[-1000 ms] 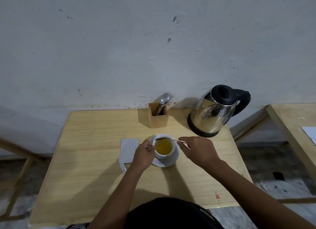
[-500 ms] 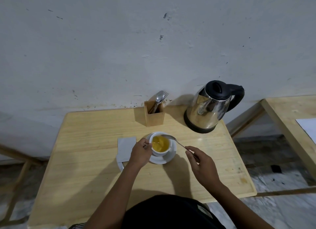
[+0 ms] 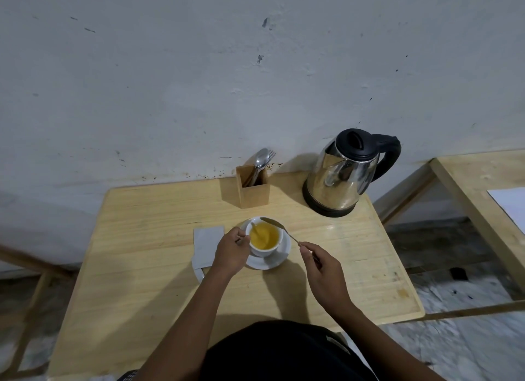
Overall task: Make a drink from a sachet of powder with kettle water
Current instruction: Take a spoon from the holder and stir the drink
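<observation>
Wooden table (image 3: 159, 267), round white cup (image 3: 277, 245)

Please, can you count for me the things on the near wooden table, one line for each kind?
Kettle: 1
Cutlery holder: 1
Cup: 1
Saucer: 1
Spoon in the right hand: 1
Sachet: 1
Total: 6

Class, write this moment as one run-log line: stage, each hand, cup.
stage: stirring | left hand: steadying cup | right hand: grip on spoon, bowl above rim | cup: yellow drink, on saucer
</observation>
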Demonstrator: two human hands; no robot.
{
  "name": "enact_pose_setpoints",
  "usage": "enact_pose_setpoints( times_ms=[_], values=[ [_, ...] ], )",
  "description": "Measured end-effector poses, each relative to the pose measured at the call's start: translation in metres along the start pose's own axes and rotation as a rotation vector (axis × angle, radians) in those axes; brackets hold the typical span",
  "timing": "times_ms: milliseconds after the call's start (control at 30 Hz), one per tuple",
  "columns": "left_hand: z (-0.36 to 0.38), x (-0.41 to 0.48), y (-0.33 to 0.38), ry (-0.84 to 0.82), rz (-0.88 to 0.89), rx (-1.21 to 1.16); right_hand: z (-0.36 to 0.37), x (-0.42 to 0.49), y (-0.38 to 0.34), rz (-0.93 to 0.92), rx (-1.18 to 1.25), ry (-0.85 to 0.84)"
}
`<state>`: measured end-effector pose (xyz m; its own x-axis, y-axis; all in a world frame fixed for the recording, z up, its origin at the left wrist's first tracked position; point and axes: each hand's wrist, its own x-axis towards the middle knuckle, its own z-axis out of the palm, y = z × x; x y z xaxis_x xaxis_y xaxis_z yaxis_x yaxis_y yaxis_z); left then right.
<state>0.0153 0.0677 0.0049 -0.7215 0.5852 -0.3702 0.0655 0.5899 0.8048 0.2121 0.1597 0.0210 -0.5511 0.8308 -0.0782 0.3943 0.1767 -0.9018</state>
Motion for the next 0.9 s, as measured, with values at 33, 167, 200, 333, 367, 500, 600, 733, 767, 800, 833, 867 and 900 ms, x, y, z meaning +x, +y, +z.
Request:
enact_pose_setpoints(
  times_ms=[33,167,200,333,367,500,600,733,767,800,833,867,900],
  values=[
    [0.0004,0.0004,-0.0002,-0.001,0.002,-0.003,0.0003,-0.0008,0.0000,-0.007,-0.007,0.009],
    [0.0007,0.0003,-0.0005,0.003,-0.005,-0.013,0.0019,-0.0007,-0.0003,-0.038,-0.058,0.017],
    [0.0008,0.0007,-0.0007,0.007,-0.005,-0.010,0.0020,-0.0005,-0.0008,-0.041,-0.063,0.024],
    [0.0015,0.0012,-0.0012,0.006,-0.004,0.003,-0.0001,-0.0014,-0.0016,-0.074,-0.076,0.061],
    [0.0015,0.0012,-0.0014,0.002,-0.004,0.000,-0.0003,-0.0018,-0.0015,-0.084,-0.090,0.058],
    [0.0008,0.0017,-0.0024,-0.001,0.002,-0.009,-0.0003,-0.0032,-0.0011,-0.144,-0.169,0.065],
    [0.0003,0.0016,-0.0021,-0.005,0.008,-0.009,0.0002,-0.0027,-0.0022,-0.132,-0.175,0.068],
    [0.0005,0.0015,-0.0028,-0.004,0.013,-0.012,0.0004,-0.0033,-0.0053,-0.111,-0.160,0.019],
    [0.0005,0.0019,-0.0031,-0.004,0.015,-0.012,0.0004,-0.0036,-0.0051,-0.108,-0.162,0.012],
    [0.0004,0.0022,-0.0035,-0.005,0.015,-0.012,0.0006,-0.0039,-0.0040,-0.104,-0.166,0.005],
    [0.0005,0.0023,-0.0035,-0.008,0.012,-0.014,0.0009,-0.0039,-0.0026,-0.095,-0.169,-0.008],
    [0.0006,0.0022,-0.0034,-0.010,0.006,-0.019,0.0014,-0.0039,-0.0008,-0.082,-0.171,-0.025],
    [0.0008,0.0021,-0.0031,-0.010,0.002,-0.023,0.0020,-0.0041,0.0011,-0.068,-0.172,-0.043]
  ],
)
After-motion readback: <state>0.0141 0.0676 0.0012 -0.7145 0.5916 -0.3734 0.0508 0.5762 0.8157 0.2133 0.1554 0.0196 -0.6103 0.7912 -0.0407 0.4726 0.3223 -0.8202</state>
